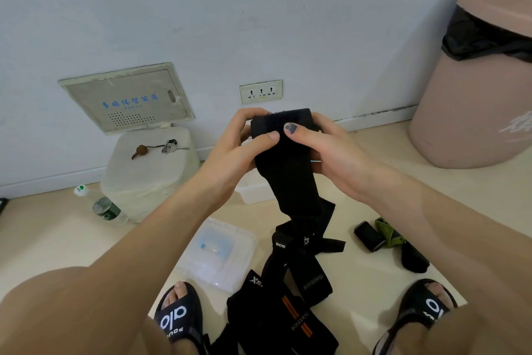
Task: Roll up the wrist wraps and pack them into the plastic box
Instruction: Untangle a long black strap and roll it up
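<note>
1. The left hand (239, 141) and right hand (322, 147) hold a black wrist wrap (288, 164) up in the middle of the view, above the floor (374, 268).
2. Each hand pinches the wrap's upper end: both thumbs press on its near face and the fingers curl round behind, the left hand at the left edge, the right hand at the right edge.
3. The top of the wrap looks thickened into a short roll whose axis runs left to right; how many turns it has cannot be told.
4. The wrap's long axis runs far to near, the free tail hanging down from the hands toward the floor.
5. Below it, between two feet in black slides, lies a pile of black wraps (288, 297), loose and overlapping, some with orange stripes and white lettering.
6. Just left of the pile sits a clear plastic lid (221, 251), flat on the floor.
7. The clear plastic box (253, 190) stands farther off, partly hidden behind the hands.
8. To the right lie a small rolled black wrap (370, 236) and, touching it, a green and black wrap (403, 245).
9. At far left a white stool (149, 170) carries keys (169, 147), with a water bottle (103, 208) lying beside it.
10. A pink bin (478, 81) stands at far right.
</note>
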{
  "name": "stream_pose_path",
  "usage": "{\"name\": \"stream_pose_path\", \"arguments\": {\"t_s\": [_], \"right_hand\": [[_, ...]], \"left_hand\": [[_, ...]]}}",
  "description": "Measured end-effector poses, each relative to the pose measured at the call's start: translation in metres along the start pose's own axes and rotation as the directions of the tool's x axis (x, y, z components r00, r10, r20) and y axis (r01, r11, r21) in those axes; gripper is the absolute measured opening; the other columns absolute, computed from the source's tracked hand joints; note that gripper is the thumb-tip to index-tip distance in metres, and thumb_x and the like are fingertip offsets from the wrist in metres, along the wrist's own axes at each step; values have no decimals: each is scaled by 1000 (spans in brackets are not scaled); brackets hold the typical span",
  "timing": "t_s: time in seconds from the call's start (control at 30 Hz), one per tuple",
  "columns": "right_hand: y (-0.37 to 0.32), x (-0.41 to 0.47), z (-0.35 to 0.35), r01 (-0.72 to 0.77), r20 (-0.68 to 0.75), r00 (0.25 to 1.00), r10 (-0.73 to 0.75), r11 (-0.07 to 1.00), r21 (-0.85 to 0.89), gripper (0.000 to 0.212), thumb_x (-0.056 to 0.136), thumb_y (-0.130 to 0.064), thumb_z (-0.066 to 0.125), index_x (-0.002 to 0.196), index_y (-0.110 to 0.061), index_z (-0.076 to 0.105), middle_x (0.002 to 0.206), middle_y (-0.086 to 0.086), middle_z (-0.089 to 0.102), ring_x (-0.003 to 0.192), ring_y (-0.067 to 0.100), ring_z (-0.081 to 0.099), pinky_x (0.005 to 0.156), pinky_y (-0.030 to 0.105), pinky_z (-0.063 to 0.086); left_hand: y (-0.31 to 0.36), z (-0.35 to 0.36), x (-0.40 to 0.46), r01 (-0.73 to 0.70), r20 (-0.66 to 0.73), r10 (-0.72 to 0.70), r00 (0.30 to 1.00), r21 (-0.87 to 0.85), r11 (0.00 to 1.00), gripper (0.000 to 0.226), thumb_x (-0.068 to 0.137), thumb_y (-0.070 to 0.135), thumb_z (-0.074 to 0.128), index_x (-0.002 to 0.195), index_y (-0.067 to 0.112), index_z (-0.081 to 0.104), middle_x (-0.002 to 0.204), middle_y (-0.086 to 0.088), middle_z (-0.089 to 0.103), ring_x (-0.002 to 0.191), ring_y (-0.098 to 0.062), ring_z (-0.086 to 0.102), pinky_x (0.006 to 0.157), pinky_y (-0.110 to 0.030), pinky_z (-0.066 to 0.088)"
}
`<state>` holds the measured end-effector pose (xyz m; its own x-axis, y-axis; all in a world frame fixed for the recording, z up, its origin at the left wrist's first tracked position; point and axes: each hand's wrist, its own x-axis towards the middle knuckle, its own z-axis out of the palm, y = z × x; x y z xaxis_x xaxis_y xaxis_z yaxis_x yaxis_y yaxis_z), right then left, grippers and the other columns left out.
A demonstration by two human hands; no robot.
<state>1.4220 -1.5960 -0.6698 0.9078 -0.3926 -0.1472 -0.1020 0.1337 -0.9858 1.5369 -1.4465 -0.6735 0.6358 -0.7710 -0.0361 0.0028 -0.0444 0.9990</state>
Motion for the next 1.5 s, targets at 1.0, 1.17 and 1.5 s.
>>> {"name": "stream_pose_path", "arguments": {"t_s": [1.0, 1.17, 1.5], "right_hand": [[1, 2, -4, -2, -36, 999, 2, 1000, 10, 27, 98, -32, 68, 120, -16, 66, 113, 6, 76, 104, 21, 75, 97, 43, 59], [0, 0, -3, 27, -40, 999, -27, 1000, 7, 29, 97, -27, 70, 123, -15, 65, 114, 9, 76, 105, 23, 75, 101, 49, 57], [2, -1, -7, 28, 1, 1000, -28, 997, 65, 39, 93, -14, 74, 129, -22, 61, 117, 16, 71, 100, 23, 74, 99, 45, 58]], "left_hand": [[0, -1, -1, 42, -21, -40, 999, 83, 996, 48, 87, 39, 74, 128, 24, 57, 120, -5, 71, 105, -21, 74, 93, -39, 60], [3, 6, -1, 153, 12, -153, 988, 32, 988, 37, 103, 50, 50, 126, 23, 58, 112, 2, 71, 96, -18, 75, 82, -35, 60], [5, 1, 0, 65, 40, -65, 997, 13, 998, 26, 103, 24, 57, 126, 12, 58, 100, 0, 73, 92, -20, 74, 77, -33, 60]]}}
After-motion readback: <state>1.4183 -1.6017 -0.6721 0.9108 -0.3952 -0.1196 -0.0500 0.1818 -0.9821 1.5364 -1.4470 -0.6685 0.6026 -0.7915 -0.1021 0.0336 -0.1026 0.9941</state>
